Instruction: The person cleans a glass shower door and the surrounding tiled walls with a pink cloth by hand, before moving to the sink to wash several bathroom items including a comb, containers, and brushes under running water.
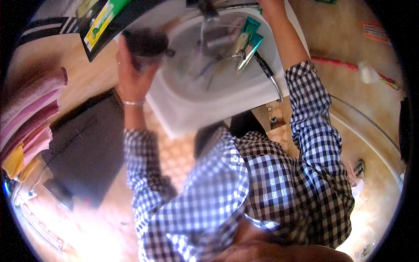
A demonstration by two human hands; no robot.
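Observation:
My left hand [134,76] is closed round a dark, rounded, cup-like object [150,43]. It is held over the left rim of the white washbasin [183,114], and blur hides its details. My right hand [271,9] reaches the basin's far right edge, where the frame's top cuts off its fingers. Inside the basin lie two shiny teal-and-gold tubes [251,51], overlapping each other. A brush-like item with a black handle [263,65] leans near them toward the right rim. Thin long items, one of them blue [210,66], lie blurred at the bottom.
A dark faucet [208,9] stands at the basin's back. Beyond my left hand is a dark-edged panel with a green-and-yellow package [101,27]. Pink and purple towels [32,109] hang at far left, above a dark grey box-like surface [85,148]. Pipes [366,131] run along the right wall.

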